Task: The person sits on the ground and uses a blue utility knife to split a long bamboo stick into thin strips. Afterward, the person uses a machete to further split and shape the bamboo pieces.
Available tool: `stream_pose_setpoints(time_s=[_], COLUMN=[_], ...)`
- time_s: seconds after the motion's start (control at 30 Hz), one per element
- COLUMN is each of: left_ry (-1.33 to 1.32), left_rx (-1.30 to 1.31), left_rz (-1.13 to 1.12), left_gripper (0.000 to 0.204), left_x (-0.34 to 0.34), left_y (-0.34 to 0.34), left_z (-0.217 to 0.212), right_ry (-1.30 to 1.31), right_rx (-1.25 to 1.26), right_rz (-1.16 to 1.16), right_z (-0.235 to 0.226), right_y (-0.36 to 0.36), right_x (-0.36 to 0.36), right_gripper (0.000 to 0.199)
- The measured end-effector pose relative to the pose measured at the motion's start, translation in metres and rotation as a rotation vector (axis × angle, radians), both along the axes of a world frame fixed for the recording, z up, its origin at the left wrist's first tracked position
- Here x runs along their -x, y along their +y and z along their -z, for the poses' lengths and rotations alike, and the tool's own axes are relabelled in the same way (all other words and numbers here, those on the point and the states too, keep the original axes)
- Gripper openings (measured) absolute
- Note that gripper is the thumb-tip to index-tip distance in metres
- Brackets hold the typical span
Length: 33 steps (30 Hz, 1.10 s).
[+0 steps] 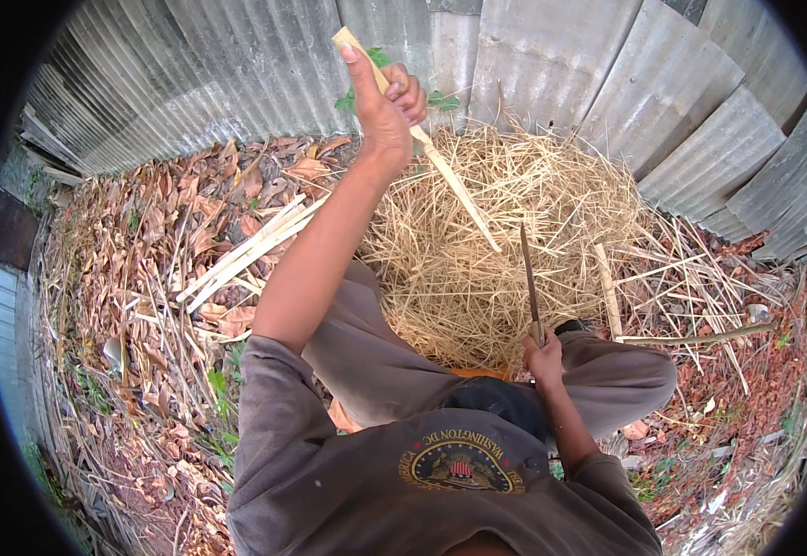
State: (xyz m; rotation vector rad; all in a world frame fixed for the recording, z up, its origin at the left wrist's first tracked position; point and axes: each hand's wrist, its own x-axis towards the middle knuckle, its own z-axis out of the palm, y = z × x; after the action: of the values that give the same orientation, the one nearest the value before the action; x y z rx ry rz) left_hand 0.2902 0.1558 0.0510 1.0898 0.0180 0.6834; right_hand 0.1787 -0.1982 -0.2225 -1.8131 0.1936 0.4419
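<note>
My left hand [387,104] is raised high and grips a long pale bamboo strip [450,181] that slants down to the right over a heap of shavings. My right hand [544,357] rests by my right knee and holds a long dark knife [530,278] with its blade pointing up. The strip's lower tip ends just left of the blade's tip, apart from it. I sit with both knees bent, in grey trousers and a grey-brown shirt.
A big heap of straw-coloured bamboo shavings [515,213] lies in front of me. Several split bamboo strips [251,250] lie on dry leaves at the left. A corrugated metal fence [607,74] closes the back. Loose sticks [691,335] lie at the right.
</note>
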Motion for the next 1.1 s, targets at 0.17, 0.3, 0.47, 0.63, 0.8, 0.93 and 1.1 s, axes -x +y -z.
stream_pose_setpoints(time_s=[0.17,0.3,0.47,0.63,0.8,0.93,1.1], left_ry=[0.093,0.145,0.149,0.148,0.196,0.169,-0.075], left_rx=[0.173,0.208,0.337,0.372,0.336,0.335,0.235], left_rz=[-0.215,-0.4,-0.443,-0.368,-0.434,-0.3,-0.175], left_gripper=[0.078,0.072,0.072,0.082,0.08,0.082,0.078], left_x=[-0.018,-0.027,-0.018,0.01,-0.003,-0.021,-0.024], left_y=[0.02,0.027,0.022,0.0,-0.009,-0.007,0.015], left_z=[0.022,0.02,0.02,-0.005,0.021,0.033,0.016], right_ry=[-0.255,0.282,0.288,0.063,0.053,0.317,0.336], right_rx=[0.109,0.001,-0.013,-0.112,0.045,-0.007,-0.001], right_rz=[-0.203,-0.176,-0.049,-0.078,-0.081,0.049,0.033], right_z=[0.0,0.04,0.05,0.032,0.058,0.08,0.081], right_y=[0.039,0.064,0.076,0.064,0.051,0.034,0.028], right_x=[-0.016,-0.037,-0.029,-0.015,-0.011,-0.015,-0.02], right_gripper=[0.016,0.022,0.025,0.025,0.022,0.018,0.019])
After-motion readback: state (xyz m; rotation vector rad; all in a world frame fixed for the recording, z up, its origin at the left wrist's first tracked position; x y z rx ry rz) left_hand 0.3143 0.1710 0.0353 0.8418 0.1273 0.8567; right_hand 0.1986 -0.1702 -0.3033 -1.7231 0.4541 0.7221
